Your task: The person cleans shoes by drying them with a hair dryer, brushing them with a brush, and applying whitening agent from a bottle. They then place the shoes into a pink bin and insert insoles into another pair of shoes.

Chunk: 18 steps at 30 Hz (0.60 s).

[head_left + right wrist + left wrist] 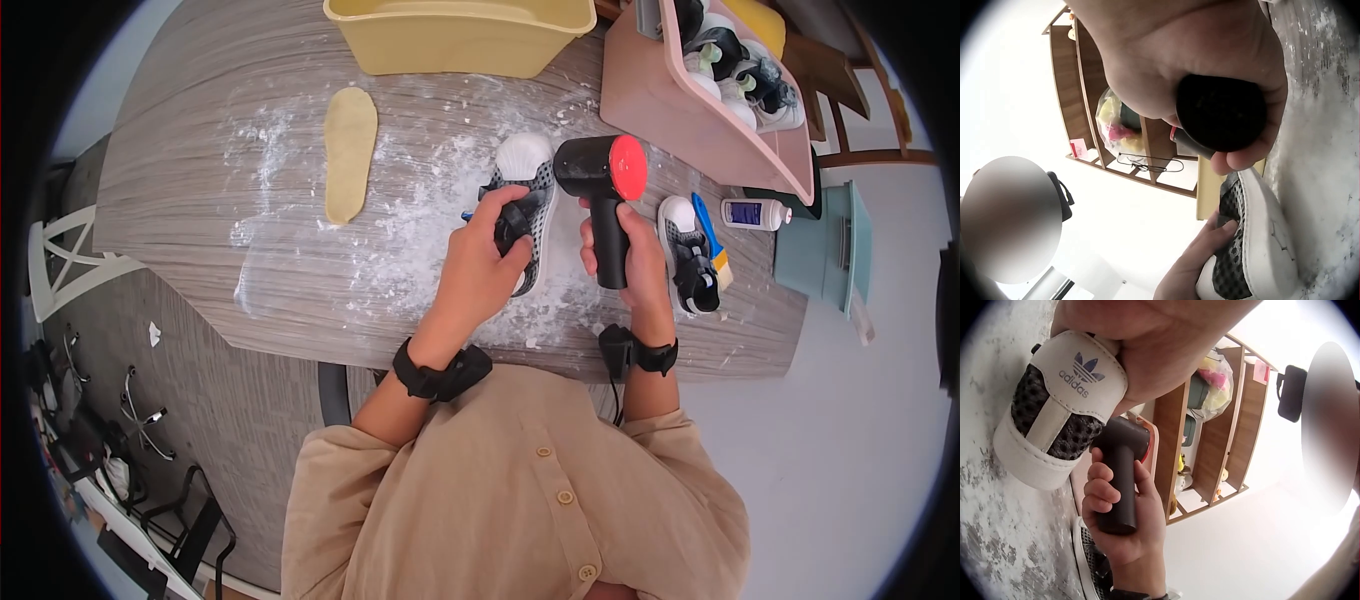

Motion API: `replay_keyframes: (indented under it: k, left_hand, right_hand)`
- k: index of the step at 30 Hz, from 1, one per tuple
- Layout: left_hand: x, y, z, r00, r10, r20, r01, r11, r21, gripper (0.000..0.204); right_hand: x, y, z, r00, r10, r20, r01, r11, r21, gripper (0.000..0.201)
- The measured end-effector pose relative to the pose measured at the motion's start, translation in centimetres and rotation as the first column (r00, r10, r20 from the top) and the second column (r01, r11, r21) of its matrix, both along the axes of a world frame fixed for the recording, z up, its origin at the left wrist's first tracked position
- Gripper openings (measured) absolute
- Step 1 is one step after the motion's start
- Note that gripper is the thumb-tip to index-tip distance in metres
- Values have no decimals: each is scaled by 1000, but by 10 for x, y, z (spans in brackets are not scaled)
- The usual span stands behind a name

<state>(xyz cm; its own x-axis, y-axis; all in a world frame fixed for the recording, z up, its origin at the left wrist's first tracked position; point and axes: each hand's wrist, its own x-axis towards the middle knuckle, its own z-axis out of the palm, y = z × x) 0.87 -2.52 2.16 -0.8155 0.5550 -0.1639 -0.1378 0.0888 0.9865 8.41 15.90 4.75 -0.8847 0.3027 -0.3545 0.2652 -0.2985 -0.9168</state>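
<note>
A black-and-white sneaker [525, 157] with mesh sides and a ribbed white toe stands on the powder-strewn table, toe pointing away from me. My left hand [480, 262] holds it at the straps and opening; the heel tab [1080, 376] with its logo faces the left wrist camera. In my right hand [643, 262] is a black handheld blower [588, 165] with a red round end, gripped by its handle [1124, 487]. Its head is raised beside the sneaker, the red end turned to the right. A second, matching sneaker [690, 265] sits right of that hand.
A blue-handled brush [706, 222] leans along the second sneaker. Behind it are a white bottle [755, 214] and a teal bin [808, 245]. A pink bin [690, 115] holds several shoes. Further back stands a yellow bin [460, 45]; a tan insole [350, 155] lies left.
</note>
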Motion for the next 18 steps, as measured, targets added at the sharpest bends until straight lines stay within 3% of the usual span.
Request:
replay_keyframes:
  k: [18]
  left_hand:
    - [-1, 1, 4, 1000, -18, -3, 18, 999, -51, 46]
  right_hand:
    - [3, 2, 5, 998, 14, 64, -21, 995, 98, 49]
